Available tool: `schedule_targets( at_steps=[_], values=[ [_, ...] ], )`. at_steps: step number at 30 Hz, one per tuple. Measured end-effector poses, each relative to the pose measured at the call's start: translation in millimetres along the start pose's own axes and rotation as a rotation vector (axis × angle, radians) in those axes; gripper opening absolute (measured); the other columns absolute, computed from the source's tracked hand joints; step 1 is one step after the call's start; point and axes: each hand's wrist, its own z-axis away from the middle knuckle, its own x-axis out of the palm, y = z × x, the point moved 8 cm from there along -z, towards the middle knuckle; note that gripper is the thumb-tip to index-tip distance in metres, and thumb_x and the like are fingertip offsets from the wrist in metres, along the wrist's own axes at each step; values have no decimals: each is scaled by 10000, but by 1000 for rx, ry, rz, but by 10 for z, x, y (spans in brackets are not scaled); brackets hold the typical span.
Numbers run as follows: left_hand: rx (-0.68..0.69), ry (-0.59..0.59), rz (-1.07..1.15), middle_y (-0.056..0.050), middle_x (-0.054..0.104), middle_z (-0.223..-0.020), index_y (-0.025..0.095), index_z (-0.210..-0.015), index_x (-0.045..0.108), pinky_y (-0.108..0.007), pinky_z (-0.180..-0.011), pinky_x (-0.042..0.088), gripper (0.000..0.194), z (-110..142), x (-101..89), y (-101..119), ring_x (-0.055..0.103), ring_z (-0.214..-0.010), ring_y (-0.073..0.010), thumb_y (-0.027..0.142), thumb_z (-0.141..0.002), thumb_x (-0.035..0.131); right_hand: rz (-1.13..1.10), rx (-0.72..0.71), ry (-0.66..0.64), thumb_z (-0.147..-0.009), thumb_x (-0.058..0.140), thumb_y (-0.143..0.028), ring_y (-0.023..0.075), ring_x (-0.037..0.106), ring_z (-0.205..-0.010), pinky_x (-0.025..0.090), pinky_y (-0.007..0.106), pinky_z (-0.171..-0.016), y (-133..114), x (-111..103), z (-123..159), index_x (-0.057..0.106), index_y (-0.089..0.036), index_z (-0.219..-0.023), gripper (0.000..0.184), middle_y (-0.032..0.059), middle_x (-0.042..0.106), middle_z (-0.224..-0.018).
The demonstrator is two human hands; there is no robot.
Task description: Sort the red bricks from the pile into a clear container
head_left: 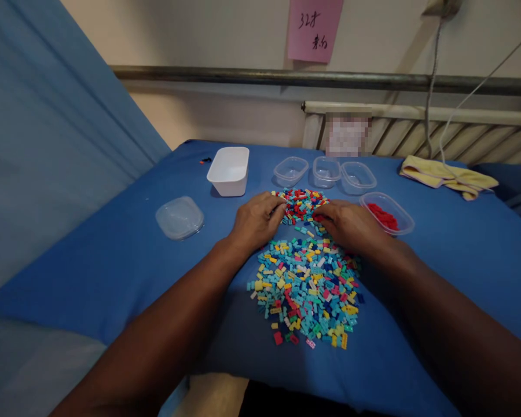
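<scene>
Fingertips dip out of sight among the small, multicoloured toy bricks point(306, 284); whether either hand, left point(259, 220) or right point(351, 223), grips one cannot be told.

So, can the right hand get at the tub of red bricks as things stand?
Probably yes. The tub sits close beside the right hand, on its outer side, with its top open and nothing visible between them.

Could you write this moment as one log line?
left hand at far brick pile, left side | right hand at its right side | near brick pile larger | red bricks in clear tub
</scene>
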Motion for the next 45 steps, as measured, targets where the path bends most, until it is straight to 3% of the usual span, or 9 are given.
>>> schedule_targets(
  at_steps=[9, 14, 18, 22, 37, 41, 45],
  values=[
    [0, 3, -2, -85, 786, -1065, 184, -1143, 802, -371, -946, 554, 254, 14, -11, 3, 713, -994, -216, 303, -1097, 582, 71, 0, -38, -1071, 593, -314, 317, 753, -1074, 536, 389, -842, -38, -24, 14, 817, -242, -1264, 304, 127, 829, -1194],
    [20, 16, -26, -71, 785, -1050, 196, -1132, 791, -360, -940, 556, 221, 22, 4, 6, 719, -990, -208, 293, -1098, 596, 131, 30, -161, -1097, 515, -328, 312, 737, -1107, 512, 365, -827, -120, -37, -8, 771, -277, -1374, 380, 126, 807, -1266],
    [22, 22, -31, -70, 787, -1043, 199, -1130, 794, -362, -926, 561, 213, 22, 15, -6, 726, -988, -214, 295, -1094, 608, 149, 39, -234, -1097, 500, -298, 294, 727, -1119, 493, 343, -860, -156, -58, -8, 771, -262, -1361, 380, 138, 802, -1267],
    [13, 17, -22, -77, 791, -1055, 199, -1134, 796, -368, -930, 567, 224, 23, 19, -25, 730, -1002, -220, 300, -1094, 600, 163, 93, -269, -1097, 512, -339, 297, 748, -1047, 463, 337, -793, -98, -73, 12, 780, -261, -1310, 351, 137, 818, -1212],
    [-3, -14, -41, -77, 785, -1059, 197, -1133, 796, -383, -937, 565, 229, 27, 38, -16, 724, -1010, -223, 301, -1097, 595, 199, 139, -285, -1054, 532, -317, 267, 756, -932, 348, 340, -650, -97, -159, 61, 825, -278, -1208, 334, 99, 846, -1144],
    [0, -21, -52, -77, 785, -1064, 201, -1135, 791, -380, -926, 564, 232, 33, 39, 0, 722, -1008, -222, 304, -1104, 586, 191, 115, -319, -1075, 513, -332, 267, 752, -905, 352, 345, -650, -124, -117, 48, 834, -264, -1135, 334, 103, 845, -1110],
    [16, -7, -45, -78, 784, -1051, 197, -1130, 791, -379, -924, 563, 235, 36, 29, 20, 720, -1001, -223, 304, -1103, 583, 161, 132, -292, -1022, 564, -300, 279, 765, -946, 378, 347, -678, -75, -98, 43, 814, -275, -1195, 305, 85, 848, -1141]
  ],
)
